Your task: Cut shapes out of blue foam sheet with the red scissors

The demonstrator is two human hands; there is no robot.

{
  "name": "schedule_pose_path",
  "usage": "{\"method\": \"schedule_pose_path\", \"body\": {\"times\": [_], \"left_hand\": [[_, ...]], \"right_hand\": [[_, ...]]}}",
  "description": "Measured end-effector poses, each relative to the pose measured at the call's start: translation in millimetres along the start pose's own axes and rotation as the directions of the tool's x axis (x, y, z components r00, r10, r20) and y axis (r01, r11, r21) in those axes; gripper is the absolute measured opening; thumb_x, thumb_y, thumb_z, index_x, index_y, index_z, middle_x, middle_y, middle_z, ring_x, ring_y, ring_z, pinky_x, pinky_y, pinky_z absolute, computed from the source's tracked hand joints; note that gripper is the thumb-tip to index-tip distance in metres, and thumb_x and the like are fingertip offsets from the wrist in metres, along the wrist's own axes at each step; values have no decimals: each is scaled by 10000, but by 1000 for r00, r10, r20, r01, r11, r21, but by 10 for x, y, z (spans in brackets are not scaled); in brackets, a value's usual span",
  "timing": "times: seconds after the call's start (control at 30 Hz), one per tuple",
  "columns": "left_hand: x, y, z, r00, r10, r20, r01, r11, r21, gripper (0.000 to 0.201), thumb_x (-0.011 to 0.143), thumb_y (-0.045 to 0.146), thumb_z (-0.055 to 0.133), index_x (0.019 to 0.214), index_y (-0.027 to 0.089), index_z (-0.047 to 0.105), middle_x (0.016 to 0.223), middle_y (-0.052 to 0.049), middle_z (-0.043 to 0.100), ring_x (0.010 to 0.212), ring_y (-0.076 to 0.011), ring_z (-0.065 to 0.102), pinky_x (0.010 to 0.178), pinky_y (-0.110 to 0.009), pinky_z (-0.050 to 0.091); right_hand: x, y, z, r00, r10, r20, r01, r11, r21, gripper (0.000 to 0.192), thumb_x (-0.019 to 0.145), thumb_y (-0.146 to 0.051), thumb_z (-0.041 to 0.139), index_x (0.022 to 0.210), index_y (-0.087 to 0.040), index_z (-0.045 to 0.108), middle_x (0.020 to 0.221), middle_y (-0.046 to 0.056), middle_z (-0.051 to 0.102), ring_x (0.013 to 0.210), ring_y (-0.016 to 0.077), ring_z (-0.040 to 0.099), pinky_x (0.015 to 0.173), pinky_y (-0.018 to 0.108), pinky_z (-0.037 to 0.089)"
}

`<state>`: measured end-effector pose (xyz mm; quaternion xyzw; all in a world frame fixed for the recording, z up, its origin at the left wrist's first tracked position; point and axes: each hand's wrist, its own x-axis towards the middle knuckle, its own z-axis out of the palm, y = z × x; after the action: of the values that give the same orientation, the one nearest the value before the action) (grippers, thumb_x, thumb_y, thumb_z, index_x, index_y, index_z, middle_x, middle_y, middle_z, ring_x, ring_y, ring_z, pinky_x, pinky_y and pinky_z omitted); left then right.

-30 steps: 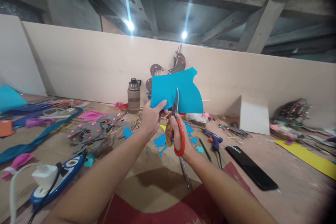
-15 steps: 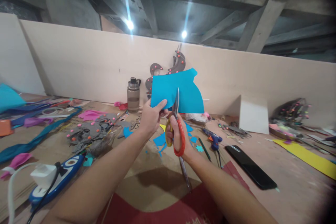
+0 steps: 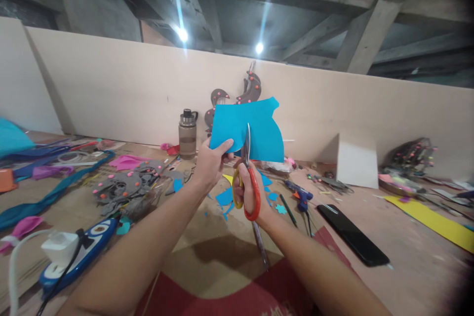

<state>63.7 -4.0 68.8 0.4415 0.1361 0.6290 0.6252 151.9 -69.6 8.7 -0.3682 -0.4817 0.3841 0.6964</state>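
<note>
My left hand [image 3: 211,164] pinches the lower left corner of a blue foam sheet [image 3: 259,128] and holds it upright above the table. My right hand [image 3: 249,193] grips scissors [image 3: 249,177] with a red and a yellow handle loop. Their blades point up and run into the sheet's bottom edge near its middle. Blue offcuts [image 3: 226,198] lie on the table just below both hands.
A brown water bottle [image 3: 187,133] stands at the back wall. Grey cut-outs with pink dots [image 3: 124,185] lie at left, a blue glue gun [image 3: 300,196] and a black phone [image 3: 352,241] at right. A power strip [image 3: 74,253] sits near left, and yellow foam [image 3: 437,221] lies far right.
The blue sheet and both hands have shifted slightly up and left. The scissor blades sit a little further into the sheet.
</note>
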Motion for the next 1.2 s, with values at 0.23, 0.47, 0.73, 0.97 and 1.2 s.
{"method": "schedule_pose_path", "body": {"times": [0.23, 0.47, 0.73, 0.97, 1.2], "left_hand": [[-2, 1, -12, 1000, 6, -5, -6, 1000, -7, 383, 582, 239, 881, 812, 137, 592, 675, 26, 628, 470, -64, 553, 449, -188, 430], [22, -24, -23, 999, 10, -42, -11, 1000, -27, 384, 585, 278, 895, 805, 143, 611, 696, 21, 635, 498, -68, 556, 461, -195, 432], [-62, -338, -35, 963, 268, -1, -265, 952, 156, 364, 708, 379, 859, 979, 187, 710, 927, -55, 766, 961, -197, 713, 954, -332, 541], [50, -377, -132, 954, 277, -117, -247, 943, 222, 311, 749, 392, 826, 957, 184, 723, 941, -69, 774, 904, -211, 722, 867, -353, 579], [-89, -202, -43, 922, 370, -116, -305, 876, 373, 220, 721, 282, 857, 885, 205, 733, 1003, -74, 772, 1008, -237, 715, 1029, -375, 522]], "right_hand": [[-8, -41, 16, 1000, 14, 5, -14, 1000, -11, 426, 887, -633, 645, 885, -246, 466, 583, -109, 391, 374, 47, 278, 323, 182, 250], [-38, -56, 48, 1000, 8, 3, -8, 1000, -19, 458, 878, -658, 636, 811, -258, 422, 529, -108, 373, 346, 67, 285, 304, 217, 267], [-70, -40, 101, 1000, 27, 4, -27, 998, 50, 472, 865, -649, 655, 780, -266, 392, 507, -98, 357, 353, 86, 266, 325, 251, 226], [-124, 12, 135, 999, 17, 32, -17, 1000, -11, 476, 911, -646, 606, 729, -254, 406, 476, -95, 346, 356, 86, 310, 350, 234, 266], [-110, 12, 170, 998, 48, 29, -49, 998, 26, 510, 869, -690, 619, 705, -250, 418, 484, -74, 392, 377, 92, 359, 366, 227, 324]]}}
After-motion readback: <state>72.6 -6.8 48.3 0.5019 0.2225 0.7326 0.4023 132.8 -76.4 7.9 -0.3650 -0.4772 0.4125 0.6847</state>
